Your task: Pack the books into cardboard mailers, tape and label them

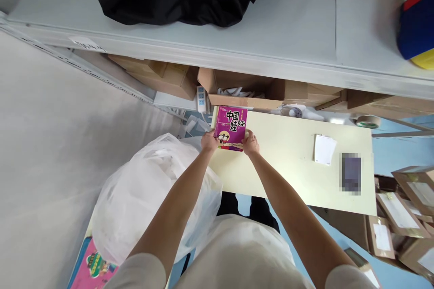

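Observation:
A purple book with black and white Chinese characters and two cartoon children on its cover is at the left end of the pale yellow table. My left hand grips its left edge near the lower corner. On the opposite edge, my right hand is closed round the lower right side. The cover faces up toward me. Whether the book rests on the table or is held just above it, I cannot tell.
A big white plastic bag bulges at the table's left. White papers and a blurred dark item lie to the right. Behind stand an open cardboard box, a power strip and tape, under a grey shelf. Cartons are piled right.

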{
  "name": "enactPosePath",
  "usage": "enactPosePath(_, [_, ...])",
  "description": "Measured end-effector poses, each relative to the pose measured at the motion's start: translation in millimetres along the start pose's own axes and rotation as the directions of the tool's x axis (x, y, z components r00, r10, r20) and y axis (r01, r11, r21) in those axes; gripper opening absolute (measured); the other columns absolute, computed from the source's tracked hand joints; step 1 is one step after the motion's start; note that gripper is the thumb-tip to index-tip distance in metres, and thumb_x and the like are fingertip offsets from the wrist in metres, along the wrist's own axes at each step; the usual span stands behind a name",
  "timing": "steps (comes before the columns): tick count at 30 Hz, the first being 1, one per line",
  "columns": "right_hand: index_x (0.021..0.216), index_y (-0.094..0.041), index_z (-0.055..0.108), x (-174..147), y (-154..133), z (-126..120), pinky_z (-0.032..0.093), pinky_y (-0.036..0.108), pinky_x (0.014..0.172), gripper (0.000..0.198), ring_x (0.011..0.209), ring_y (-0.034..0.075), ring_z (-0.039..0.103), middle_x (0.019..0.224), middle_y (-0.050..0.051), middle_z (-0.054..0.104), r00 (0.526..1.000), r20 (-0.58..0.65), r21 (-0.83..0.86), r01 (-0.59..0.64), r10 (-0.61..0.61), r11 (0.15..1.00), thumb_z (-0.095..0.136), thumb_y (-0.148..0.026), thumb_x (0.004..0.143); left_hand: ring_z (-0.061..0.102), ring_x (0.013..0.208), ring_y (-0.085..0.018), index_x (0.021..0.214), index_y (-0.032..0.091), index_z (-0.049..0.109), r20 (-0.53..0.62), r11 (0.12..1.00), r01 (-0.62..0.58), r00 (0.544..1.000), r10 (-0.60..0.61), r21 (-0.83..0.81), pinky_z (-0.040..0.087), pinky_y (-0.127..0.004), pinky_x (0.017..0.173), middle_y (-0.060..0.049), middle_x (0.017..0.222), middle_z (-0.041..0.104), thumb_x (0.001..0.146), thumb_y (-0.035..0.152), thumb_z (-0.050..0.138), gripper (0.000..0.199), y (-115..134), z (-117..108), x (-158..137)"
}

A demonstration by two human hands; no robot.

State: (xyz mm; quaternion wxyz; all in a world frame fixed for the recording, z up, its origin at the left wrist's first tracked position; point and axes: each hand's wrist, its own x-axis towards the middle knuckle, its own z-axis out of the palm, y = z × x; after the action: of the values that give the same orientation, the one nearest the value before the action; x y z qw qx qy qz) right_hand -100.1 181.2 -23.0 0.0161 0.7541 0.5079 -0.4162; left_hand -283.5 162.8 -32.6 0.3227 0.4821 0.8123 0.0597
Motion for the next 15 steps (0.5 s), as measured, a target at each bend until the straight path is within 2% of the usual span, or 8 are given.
enactPosePath(3, [0.150,-0.023,0.017,-2.2,10.8,-0.7,0.052,0.032,0.088,0.066,0.116,0.024,0.054,0.137,0.013,0.046,0.995,0.086,0.075,0.048,-0.055,0.996,0.046,-0.025,0.091,0.064,0.096,-0.022,0.124,0.020,0.060,-0.008,0.998,-0.029,1.000,0.030,0.054,0.050,-0.031,0.085,-0.010,0.104,0.067,0.081,0.016,0.058,0.044,1.4,0.1,-2.6])
enactPosePath(6, [0.152,-0.020,0.010,-5.2,26.8,-1.9,0.052,0.031,0.089,0.078,0.117,0.023,0.054,0.141,0.015,0.042,0.983,0.161,0.191,0.061,-0.093,0.980,0.053,-0.028,0.088,0.064,0.098,-0.024,0.134,0.016,0.051,0.004,0.993,-0.076,0.997,0.076,0.089,0.050,-0.032,0.084,-0.015,0.110,0.064,0.082,0.011,0.053,0.052,2.3,0.1,-8.4])
enactPosePath(11, [0.151,-0.021,0.019,-15.0,45.0,-10.8,0.054,0.033,0.084,0.094,0.116,0.024,0.058,0.142,0.015,0.044,0.980,0.157,0.263,0.079,-0.124,0.961,0.071,-0.023,0.073,0.061,0.109,-0.027,0.144,0.010,0.034,0.070,0.983,-0.152,0.987,0.145,0.104,0.048,-0.031,0.088,-0.020,0.120,0.060,0.077,0.001,0.054,0.070,3.2,-3.4,-25.9])
enactPosePath(15, [0.149,-0.026,0.025,-33.8,61.8,-21.6,0.052,0.037,0.087,0.101,0.121,0.024,0.055,0.147,0.015,0.041,0.966,0.179,0.377,0.106,-0.184,0.920,0.078,-0.024,0.064,0.050,0.126,-0.030,0.147,0.009,0.025,0.124,0.971,-0.219,0.970,0.207,0.096,0.042,-0.035,0.099,-0.025,0.138,0.046,0.077,0.007,0.060,0.079,3.4,-9.1,-48.8])
